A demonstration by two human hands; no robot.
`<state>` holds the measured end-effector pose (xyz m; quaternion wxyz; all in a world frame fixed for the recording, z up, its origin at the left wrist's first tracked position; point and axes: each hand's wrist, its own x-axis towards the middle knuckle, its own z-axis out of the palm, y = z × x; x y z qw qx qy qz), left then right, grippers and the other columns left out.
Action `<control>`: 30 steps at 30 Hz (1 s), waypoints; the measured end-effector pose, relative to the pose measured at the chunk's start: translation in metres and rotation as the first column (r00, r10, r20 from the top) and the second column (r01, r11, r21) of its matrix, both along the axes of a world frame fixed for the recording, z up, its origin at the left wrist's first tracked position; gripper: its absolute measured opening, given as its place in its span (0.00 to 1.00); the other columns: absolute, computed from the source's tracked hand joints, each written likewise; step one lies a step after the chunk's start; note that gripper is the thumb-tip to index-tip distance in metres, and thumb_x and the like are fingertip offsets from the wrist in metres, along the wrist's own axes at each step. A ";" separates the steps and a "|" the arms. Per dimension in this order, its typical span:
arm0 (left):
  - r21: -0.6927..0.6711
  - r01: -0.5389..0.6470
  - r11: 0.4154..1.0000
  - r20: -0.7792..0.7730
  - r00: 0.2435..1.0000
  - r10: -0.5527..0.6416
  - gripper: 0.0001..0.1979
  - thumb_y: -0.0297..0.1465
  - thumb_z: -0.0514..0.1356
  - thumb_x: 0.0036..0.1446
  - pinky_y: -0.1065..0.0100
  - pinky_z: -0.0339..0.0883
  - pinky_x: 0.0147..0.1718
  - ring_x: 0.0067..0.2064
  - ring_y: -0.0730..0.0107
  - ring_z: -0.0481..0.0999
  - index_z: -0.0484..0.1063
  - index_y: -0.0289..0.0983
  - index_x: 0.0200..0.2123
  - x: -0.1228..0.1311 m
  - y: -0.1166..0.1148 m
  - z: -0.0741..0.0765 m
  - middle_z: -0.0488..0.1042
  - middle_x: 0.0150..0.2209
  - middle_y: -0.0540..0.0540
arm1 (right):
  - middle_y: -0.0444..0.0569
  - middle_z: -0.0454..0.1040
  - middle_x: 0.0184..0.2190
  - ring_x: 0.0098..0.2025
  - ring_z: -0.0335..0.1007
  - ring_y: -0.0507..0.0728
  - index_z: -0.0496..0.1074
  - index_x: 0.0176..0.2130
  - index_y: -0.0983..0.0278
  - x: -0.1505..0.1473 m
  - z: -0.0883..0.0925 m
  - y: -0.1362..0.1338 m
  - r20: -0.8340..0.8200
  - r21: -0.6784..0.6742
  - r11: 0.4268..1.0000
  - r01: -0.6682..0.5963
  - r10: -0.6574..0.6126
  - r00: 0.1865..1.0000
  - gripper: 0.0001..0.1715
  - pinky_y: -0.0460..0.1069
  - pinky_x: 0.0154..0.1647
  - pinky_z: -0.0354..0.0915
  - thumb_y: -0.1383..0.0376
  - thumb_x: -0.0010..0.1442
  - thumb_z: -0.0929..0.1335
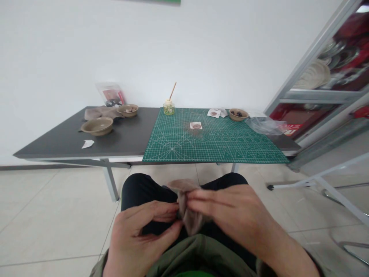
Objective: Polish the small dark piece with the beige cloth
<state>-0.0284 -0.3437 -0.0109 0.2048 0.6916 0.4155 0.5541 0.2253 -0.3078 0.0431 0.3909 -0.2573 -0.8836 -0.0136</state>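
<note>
A piece of soft beige fabric (187,207) hangs bunched between my hands, above my lap and my dark trousers (144,188). My left hand (141,234) pinches its left side between thumb and fingers. My right hand (230,215) grips it from the other side, with the fingers laid across the top. The fingers hide part of the fabric. Both hands are well below and in front of the table, touching nothing else.
The dark table (123,138) carries a green cutting mat (207,142), several tan bowls (97,126), a glass jar with a stick (168,108), beige cloth (98,112) and plastic bags (265,125). A metal shelf unit (317,77) stands at right.
</note>
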 end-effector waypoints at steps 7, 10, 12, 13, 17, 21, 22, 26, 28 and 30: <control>-0.027 0.005 1.000 0.052 0.999 -0.003 0.13 0.23 0.77 0.58 0.80 0.87 0.34 0.27 0.70 0.91 0.93 0.47 0.42 -0.002 0.002 0.005 0.92 0.33 0.55 | 0.45 0.94 0.50 0.45 0.95 0.51 0.87 0.51 0.62 -0.009 -0.004 0.009 -0.083 -0.027 0.996 -0.080 0.078 0.994 0.20 0.40 0.41 0.85 0.77 0.82 0.67; -0.054 0.024 0.998 0.109 0.994 -0.018 0.17 0.20 0.78 0.56 0.79 0.88 0.35 0.29 0.69 0.92 0.93 0.48 0.43 -0.002 0.000 0.006 0.93 0.36 0.54 | 0.46 0.94 0.50 0.44 0.96 0.53 0.88 0.50 0.63 -0.009 -0.002 0.012 -0.046 -0.028 0.998 -0.062 0.060 0.997 0.21 0.42 0.44 0.87 0.79 0.79 0.66; -0.065 0.029 0.997 0.174 0.985 -0.017 0.18 0.19 0.79 0.56 0.77 0.89 0.38 0.31 0.67 0.94 0.94 0.48 0.45 -0.002 -0.001 0.005 0.94 0.38 0.53 | 0.49 0.94 0.49 0.44 0.96 0.56 0.88 0.49 0.66 -0.006 0.001 0.015 -0.023 0.005 0.997 0.078 -0.078 0.997 0.23 0.44 0.46 0.88 0.80 0.78 0.65; -0.069 0.035 0.997 0.213 0.977 -0.019 0.18 0.19 0.79 0.57 0.76 0.90 0.39 0.33 0.65 0.95 0.94 0.47 0.46 -0.002 -0.002 0.004 0.94 0.39 0.51 | 0.51 0.94 0.51 0.46 0.96 0.57 0.89 0.51 0.66 -0.004 0.003 0.017 -0.030 0.018 0.989 0.147 -0.147 0.989 0.22 0.46 0.49 0.89 0.81 0.77 0.66; -0.079 0.127 0.989 0.371 0.924 -0.089 0.10 0.27 0.83 0.61 0.71 0.92 0.39 0.40 0.55 0.97 0.92 0.45 0.44 -0.004 -0.003 -0.002 0.94 0.39 0.47 | 0.50 0.93 0.56 0.53 0.95 0.61 0.89 0.56 0.62 0.000 0.012 0.033 -0.076 0.034 0.969 0.243 -0.240 0.968 0.25 0.50 0.57 0.89 0.82 0.72 0.70; -0.059 0.233 0.971 0.476 0.861 -0.178 0.09 0.36 0.83 0.64 0.70 0.92 0.37 0.38 0.53 0.97 0.92 0.46 0.46 -0.005 -0.001 -0.003 0.95 0.40 0.45 | 0.48 0.94 0.52 0.51 0.96 0.62 0.89 0.52 0.59 -0.007 0.023 0.054 -0.100 0.018 0.977 0.212 -0.209 0.973 0.25 0.54 0.56 0.90 0.81 0.69 0.69; -0.053 0.252 0.966 0.489 0.850 -0.195 0.09 0.37 0.83 0.65 0.71 0.91 0.37 0.37 0.53 0.96 0.93 0.46 0.47 -0.004 -0.001 -0.002 0.95 0.41 0.45 | 0.48 0.94 0.52 0.51 0.96 0.61 0.89 0.51 0.59 -0.010 0.026 0.056 -0.113 0.006 0.983 0.184 -0.183 0.977 0.26 0.53 0.55 0.90 0.81 0.67 0.69; -0.032 0.289 0.957 0.520 0.822 -0.231 0.12 0.36 0.82 0.65 0.76 0.89 0.37 0.35 0.57 0.96 0.93 0.49 0.51 -0.002 0.000 0.002 0.95 0.42 0.46 | 0.46 0.93 0.51 0.48 0.95 0.57 0.86 0.52 0.57 -0.017 0.036 0.035 -0.129 -0.039 0.994 0.105 -0.109 0.986 0.26 0.47 0.50 0.88 0.80 0.65 0.69; -0.021 0.285 0.958 0.527 0.818 -0.231 0.12 0.38 0.82 0.65 0.78 0.87 0.35 0.33 0.60 0.95 0.93 0.51 0.51 -0.001 0.000 0.007 0.95 0.41 0.47 | 0.45 0.93 0.50 0.46 0.94 0.55 0.84 0.52 0.54 -0.018 0.035 0.016 -0.130 -0.053 0.995 0.089 -0.095 0.987 0.22 0.45 0.46 0.86 0.76 0.68 0.70; -0.025 0.268 0.963 0.519 0.827 -0.217 0.12 0.37 0.83 0.64 0.81 0.85 0.34 0.31 0.64 0.94 0.94 0.51 0.50 0.000 0.000 0.015 0.94 0.36 0.48 | 0.44 0.92 0.48 0.44 0.93 0.54 0.82 0.53 0.52 -0.021 0.030 -0.002 -0.090 -0.028 0.995 0.095 -0.097 0.991 0.14 0.45 0.42 0.84 0.67 0.77 0.69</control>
